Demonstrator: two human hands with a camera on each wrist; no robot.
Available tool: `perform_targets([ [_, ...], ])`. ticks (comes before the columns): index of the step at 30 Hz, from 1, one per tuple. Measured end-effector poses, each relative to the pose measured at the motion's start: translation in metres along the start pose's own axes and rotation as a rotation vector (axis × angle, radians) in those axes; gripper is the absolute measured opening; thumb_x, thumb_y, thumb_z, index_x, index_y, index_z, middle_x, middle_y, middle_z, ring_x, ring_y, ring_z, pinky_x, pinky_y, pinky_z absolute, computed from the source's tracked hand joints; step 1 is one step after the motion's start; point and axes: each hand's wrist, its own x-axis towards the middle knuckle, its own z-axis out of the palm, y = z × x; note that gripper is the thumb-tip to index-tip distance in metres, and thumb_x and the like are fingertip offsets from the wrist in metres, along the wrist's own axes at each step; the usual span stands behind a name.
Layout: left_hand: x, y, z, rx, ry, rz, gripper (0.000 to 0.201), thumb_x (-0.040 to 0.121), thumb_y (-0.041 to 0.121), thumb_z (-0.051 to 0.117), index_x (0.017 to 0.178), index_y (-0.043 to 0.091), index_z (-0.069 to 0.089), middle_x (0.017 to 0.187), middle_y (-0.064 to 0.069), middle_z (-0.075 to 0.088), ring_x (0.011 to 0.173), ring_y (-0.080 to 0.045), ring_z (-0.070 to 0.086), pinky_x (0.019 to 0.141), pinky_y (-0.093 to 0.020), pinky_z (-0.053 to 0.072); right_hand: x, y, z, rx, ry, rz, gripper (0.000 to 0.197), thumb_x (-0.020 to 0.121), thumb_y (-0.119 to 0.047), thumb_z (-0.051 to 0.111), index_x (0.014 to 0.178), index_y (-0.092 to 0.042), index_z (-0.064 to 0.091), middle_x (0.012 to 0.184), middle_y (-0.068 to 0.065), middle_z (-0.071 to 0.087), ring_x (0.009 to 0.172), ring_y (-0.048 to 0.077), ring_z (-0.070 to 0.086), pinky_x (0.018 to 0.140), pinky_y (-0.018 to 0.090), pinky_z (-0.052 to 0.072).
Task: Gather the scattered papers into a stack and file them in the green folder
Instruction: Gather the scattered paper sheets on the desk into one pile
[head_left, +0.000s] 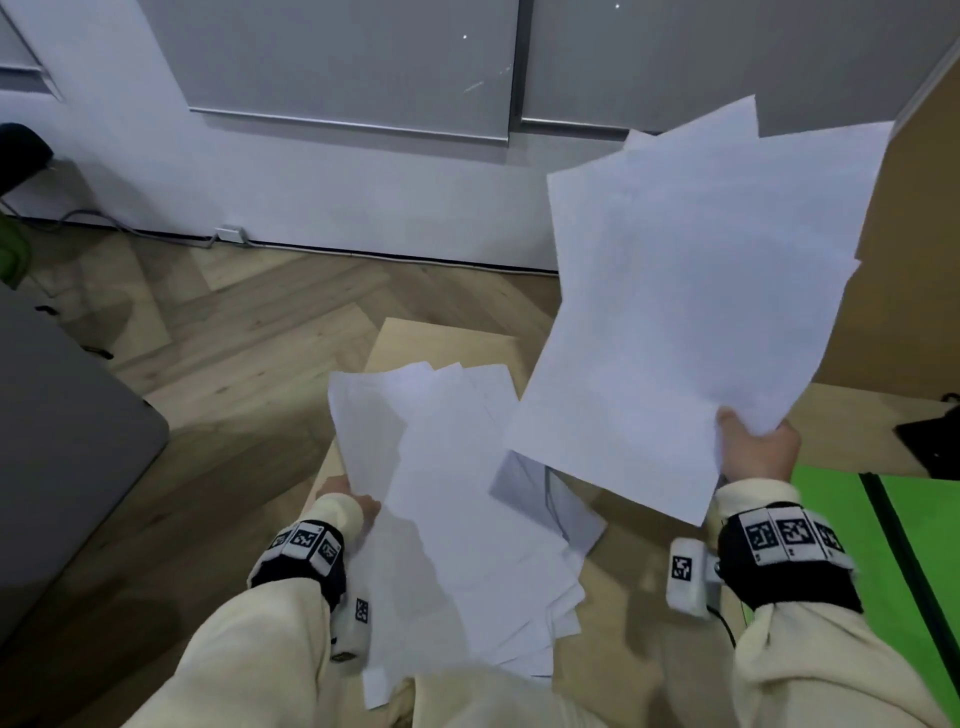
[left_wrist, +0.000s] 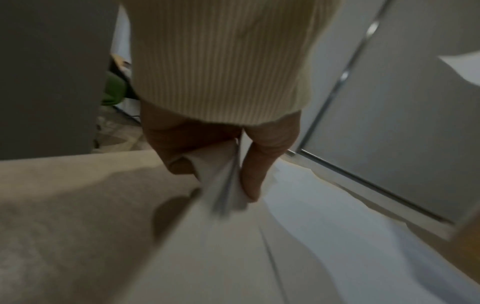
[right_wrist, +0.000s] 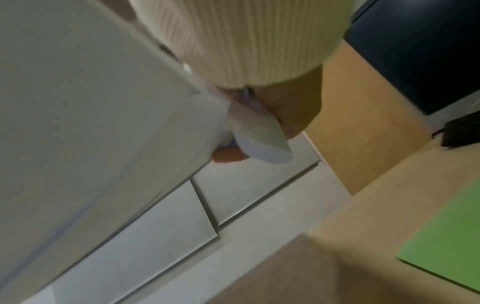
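My right hand (head_left: 756, 452) grips the lower corner of a bundle of white sheets (head_left: 691, 301) held up in the air at the right; the right wrist view shows the hand (right_wrist: 283, 121) with the paper corner (right_wrist: 259, 139) curled in its fingers. My left hand (head_left: 345, 496) pinches the left edge of a second fanned sheaf of white papers (head_left: 457, 509) low over the table; in the left wrist view its thumb and fingers (left_wrist: 252, 166) clamp the paper edge (left_wrist: 226, 185). The green folder (head_left: 852, 561) lies on the table at the right, under my right wrist.
The pale wooden table (head_left: 441, 343) runs under the papers, with wooden floor (head_left: 234, 332) beyond its far edge. A grey surface (head_left: 57, 441) sits at the left. A black object (head_left: 930, 441) lies at the far right. A white wall (head_left: 311, 171) stands behind.
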Motion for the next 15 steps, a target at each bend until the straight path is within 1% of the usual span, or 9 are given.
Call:
perform_targets([
  [1, -0.007, 0.005, 0.005, 0.033, -0.029, 0.011, 0.052, 0.080, 0.015, 0.067, 0.127, -0.001, 0.050, 0.127, -0.019, 0.059, 0.116, -0.034, 0.058, 0.093, -0.034, 0.046, -0.004, -0.009, 0.003, 0.014, -0.052, 0.023, 0.038, 0.084, -0.004, 0.060, 0.120, 0.008, 0.056, 0.123, 0.022, 0.061, 0.112, 0.029, 0.060, 0.088, 0.025, 0.041],
  [3, -0.014, 0.011, 0.014, 0.068, -0.089, 0.022, 0.061, 0.077, 0.021, 0.072, 0.129, 0.001, 0.047, 0.130, -0.016, 0.058, 0.118, -0.032, 0.057, 0.098, -0.035, 0.046, -0.017, -0.011, 0.010, -0.120, -0.147, 0.069, 0.038, 0.083, -0.004, 0.061, 0.119, 0.009, 0.057, 0.121, 0.022, 0.062, 0.113, 0.029, 0.060, 0.087, 0.025, 0.040],
  [6, -0.014, 0.012, 0.027, 0.036, -0.152, 0.022, 0.067, 0.073, 0.026, 0.076, 0.128, 0.000, 0.048, 0.128, -0.013, 0.060, 0.115, -0.032, 0.059, 0.100, -0.037, 0.048, -0.040, 0.033, 0.020, -0.318, -0.341, 0.191, 0.037, 0.081, -0.002, 0.063, 0.116, 0.009, 0.060, 0.120, 0.023, 0.063, 0.108, 0.030, 0.063, 0.088, 0.029, 0.044],
  [8, -0.017, 0.010, 0.030, 0.022, -0.177, 0.016, 0.068, 0.078, 0.036, 0.070, 0.130, 0.000, 0.046, 0.131, -0.013, 0.057, 0.119, -0.033, 0.057, 0.100, -0.037, 0.046, -0.058, 0.067, 0.023, -0.489, -0.469, 0.290, 0.038, 0.080, -0.006, 0.066, 0.115, 0.008, 0.061, 0.118, 0.022, 0.065, 0.102, 0.030, 0.064, 0.088, 0.031, 0.047],
  [9, -0.016, 0.008, 0.032, -0.011, -0.181, -0.007, 0.070, 0.081, 0.043, 0.064, 0.132, 0.000, 0.044, 0.133, -0.014, 0.056, 0.120, -0.034, 0.055, 0.101, -0.038, 0.045, -0.065, 0.085, 0.023, -0.587, -0.558, 0.323, 0.043, 0.079, -0.010, 0.068, 0.117, 0.006, 0.060, 0.120, 0.020, 0.064, 0.105, 0.030, 0.063, 0.089, 0.032, 0.047],
  [10, -0.014, 0.007, 0.033, -0.060, -0.178, -0.035, 0.075, 0.082, 0.052, 0.057, 0.133, -0.001, 0.043, 0.131, -0.016, 0.056, 0.119, -0.034, 0.055, 0.101, -0.039, 0.043, -0.071, 0.099, 0.023, -0.687, -0.653, 0.333, 0.046, 0.079, -0.015, 0.069, 0.120, 0.005, 0.058, 0.123, 0.017, 0.062, 0.110, 0.030, 0.061, 0.091, 0.032, 0.047],
  [12, -0.007, 0.004, 0.036, -0.189, -0.229, -0.090, 0.094, 0.073, 0.074, 0.047, 0.132, -0.001, 0.048, 0.124, -0.016, 0.059, 0.113, -0.034, 0.058, 0.104, -0.041, 0.043, -0.081, 0.118, 0.022, -0.782, -0.785, 0.331, 0.043, 0.082, -0.019, 0.066, 0.119, 0.001, 0.059, 0.120, 0.013, 0.064, 0.110, 0.029, 0.061, 0.093, 0.033, 0.048],
  [13, -0.004, 0.003, 0.037, -0.264, -0.261, -0.099, 0.099, 0.070, 0.078, 0.046, 0.131, 0.000, 0.049, 0.128, -0.014, 0.057, 0.117, -0.033, 0.056, 0.107, -0.040, 0.040, -0.085, 0.124, 0.022, -0.796, -0.805, 0.314, 0.040, 0.083, -0.019, 0.065, 0.118, 0.000, 0.060, 0.117, 0.013, 0.066, 0.108, 0.028, 0.062, 0.094, 0.034, 0.049],
  [15, 0.003, -0.002, 0.045, -0.291, -0.314, -0.093, 0.098, 0.066, 0.070, 0.063, 0.133, 0.000, 0.045, 0.135, -0.012, 0.050, 0.129, -0.029, 0.048, 0.108, -0.035, 0.034, -0.092, 0.125, 0.025, -0.855, -0.831, 0.257, 0.041, 0.085, -0.022, 0.061, 0.121, -0.001, 0.059, 0.121, 0.013, 0.065, 0.111, 0.028, 0.060, 0.094, 0.032, 0.047],
])
